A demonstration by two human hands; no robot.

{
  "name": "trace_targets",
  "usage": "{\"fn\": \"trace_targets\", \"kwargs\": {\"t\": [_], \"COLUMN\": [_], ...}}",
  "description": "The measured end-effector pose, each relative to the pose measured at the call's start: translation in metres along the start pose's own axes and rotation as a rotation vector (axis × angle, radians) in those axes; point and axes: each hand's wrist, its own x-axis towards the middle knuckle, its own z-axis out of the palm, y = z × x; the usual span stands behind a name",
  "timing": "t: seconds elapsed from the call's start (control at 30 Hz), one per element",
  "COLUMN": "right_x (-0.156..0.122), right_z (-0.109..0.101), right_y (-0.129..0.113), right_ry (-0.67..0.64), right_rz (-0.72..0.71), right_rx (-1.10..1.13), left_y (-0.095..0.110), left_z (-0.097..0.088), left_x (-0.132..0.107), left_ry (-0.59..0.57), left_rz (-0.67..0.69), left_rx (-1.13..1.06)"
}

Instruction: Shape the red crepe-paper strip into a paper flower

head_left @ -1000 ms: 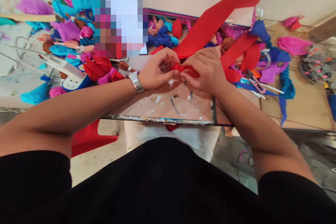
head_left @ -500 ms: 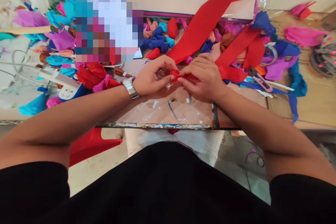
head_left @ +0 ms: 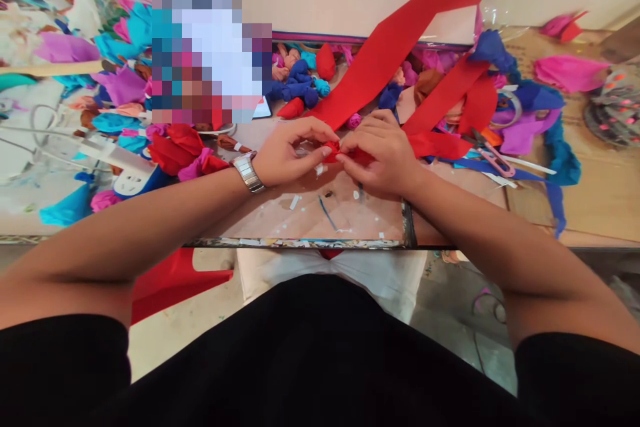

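Note:
A long red crepe paper strip (head_left: 400, 40) runs from the upper right down to my hands at the table's middle. My left hand (head_left: 287, 153), with a metal watch on its wrist, pinches the strip's bunched end (head_left: 334, 149) with thumb and fingers. My right hand (head_left: 383, 153) is closed on the same bunched red paper from the right side, fingertips meeting the left hand's. The folded part is mostly hidden under my fingers.
The glass-topped table (head_left: 300, 213) carries heaps of rolled paper buds in blue (head_left: 297, 83), pink, purple and red (head_left: 177, 143). Small scissors (head_left: 487, 150) lie to the right, with blue paper strips (head_left: 555, 153). A white device (head_left: 127, 170) sits at the left. Paper scraps dot the near edge.
Both hands stay together on the red paper, the fingers shifting slightly as they work the bunched end. The view has drifted a little; nothing was let go.

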Motion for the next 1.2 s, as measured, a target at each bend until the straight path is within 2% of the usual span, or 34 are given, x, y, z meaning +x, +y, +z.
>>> {"fn": "trace_targets", "kwargs": {"t": [0.2,0.47,0.63,0.8,0.93,1.2], "right_x": [-0.0011,-0.0001,0.0009,-0.0011,-0.0017,0.0003], "right_z": [0.0015,-0.0010,-0.0023,-0.0018,-0.0007,-0.0047], "right_y": [0.0019,0.0046,0.0012,0.0028,0.0046,0.0061], "right_ry": [-0.006,-0.013,0.049,0.045,0.060,0.046], "right_rz": [-0.019,0.001,0.019,0.010,0.001,-0.021], "right_rx": [0.024,-0.023,-0.006,0.017,0.022,0.043], "left_y": [-0.0004,-0.0022,0.0028,0.0016,0.0006,-0.0007], "left_z": [-0.0004,-0.0019,-0.0013,-0.0038,-0.0053,-0.0054], "left_x": [0.0008,-0.0002,0.0020,0.0048,0.0068,0.0055], "left_ry": [-0.012,-0.040,-0.033,-0.021,-0.069,-0.059], "left_rz": [-0.075,-0.039,-0.094,-0.064,-0.020,-0.023], "left_rx": [-0.035,-0.083,-0.099,-0.050,-0.074,-0.085]}}
